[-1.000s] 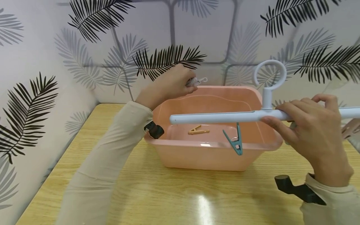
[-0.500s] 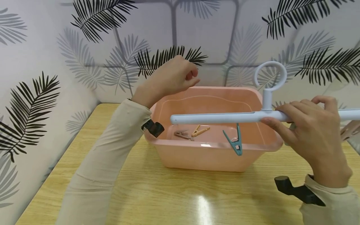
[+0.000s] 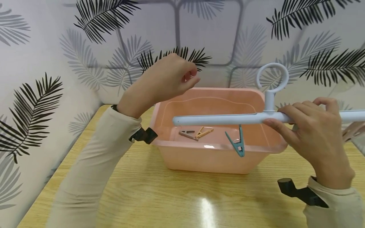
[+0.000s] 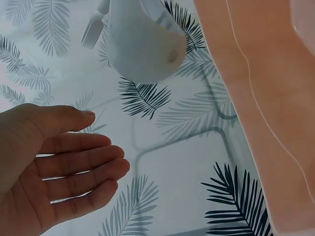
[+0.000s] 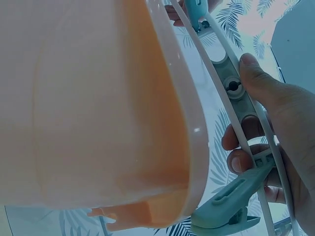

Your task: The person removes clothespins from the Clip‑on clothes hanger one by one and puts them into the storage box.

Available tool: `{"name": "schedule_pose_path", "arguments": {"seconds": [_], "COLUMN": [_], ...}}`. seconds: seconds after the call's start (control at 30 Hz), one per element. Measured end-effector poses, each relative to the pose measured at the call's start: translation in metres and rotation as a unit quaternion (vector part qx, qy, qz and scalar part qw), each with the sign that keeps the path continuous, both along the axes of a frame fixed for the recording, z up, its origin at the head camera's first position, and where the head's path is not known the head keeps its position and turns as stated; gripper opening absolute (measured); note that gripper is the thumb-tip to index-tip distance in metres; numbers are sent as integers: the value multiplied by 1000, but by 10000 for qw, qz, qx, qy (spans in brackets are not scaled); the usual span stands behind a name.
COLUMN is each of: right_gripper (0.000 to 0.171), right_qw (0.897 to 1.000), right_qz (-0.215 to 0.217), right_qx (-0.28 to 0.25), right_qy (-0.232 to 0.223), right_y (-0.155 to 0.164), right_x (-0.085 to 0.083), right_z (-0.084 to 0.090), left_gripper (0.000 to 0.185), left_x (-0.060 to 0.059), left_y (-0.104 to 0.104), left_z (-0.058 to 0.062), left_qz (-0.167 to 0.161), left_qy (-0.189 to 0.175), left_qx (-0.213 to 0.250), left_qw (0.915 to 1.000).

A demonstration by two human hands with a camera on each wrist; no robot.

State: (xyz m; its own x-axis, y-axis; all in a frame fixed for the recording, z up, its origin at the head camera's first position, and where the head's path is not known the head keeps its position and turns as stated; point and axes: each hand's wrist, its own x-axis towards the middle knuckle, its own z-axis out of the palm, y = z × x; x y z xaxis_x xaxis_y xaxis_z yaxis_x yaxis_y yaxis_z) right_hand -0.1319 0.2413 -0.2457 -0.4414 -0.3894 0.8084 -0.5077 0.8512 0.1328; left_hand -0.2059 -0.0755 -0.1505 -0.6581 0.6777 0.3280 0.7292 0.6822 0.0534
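Observation:
My right hand point(image 3: 316, 133) grips the pale blue bar of a clip hanger point(image 3: 216, 119), which it holds level over the basin with the hook ring up. Under the bar hangs a teal clip point(image 3: 237, 142). In the right wrist view, fingers curl round the hanger's hollow underside, beside a green clip point(image 5: 231, 199). My left hand point(image 3: 162, 79) is raised over the basin's back left, holding nothing; the left wrist view has its fingers point(image 4: 83, 164) loosely bent. On the floor of the pink basin point(image 3: 205, 158) lie a yellow clip point(image 3: 204, 132) and a greyish-brown clip point(image 3: 188, 136).
The basin stands on a wood-grain table point(image 3: 159, 196) against a wall with a leaf pattern point(image 3: 208, 41). At the right edge, a pale pinkish clip point(image 3: 352, 130) shows below the bar, partly behind my right hand.
A second ago my left hand held a small clip; it let go, and the greyish-brown clip now lies beside the yellow one. The left hand has drawn back left. The right hand hardly moved.

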Motion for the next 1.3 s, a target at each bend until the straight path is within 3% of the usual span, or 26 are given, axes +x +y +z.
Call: {"name": "schedule_pose_path", "arguments": {"seconds": [0.17,0.67,0.87,1.03,1.2,1.3], "right_gripper": [77,75,76,75,77,75], "right_qw": [10000,10000,9999,10000,9999,9999], "right_qz": [-38,33,-39,-29,-103,-135], "right_qx": [29,-31,96,40,-5,44], "right_qy": [23,69,-2,-51,11,-7], "right_y": [-1,-5,-5,-6,-7,-7], "right_x": [-1,-3,-2,-2,-2,-2], "right_z": [0,-4,-3,-4,-5,-4], "left_gripper": [25,21,16,10,6,7], "left_x": [11,30,42,56,70,78], "left_y": [-10,-40,-45,-47,-48,-48], "left_z": [-2,-26,-38,-48,-51,-51], "left_qz": [159,63,-397,-567,-684,-839], "left_qy": [168,477,469,943,1607,1812], "left_qx": [-166,63,539,940,1427,1578], "left_qw": [9996,9988,9967,9895,9742,9671]}}
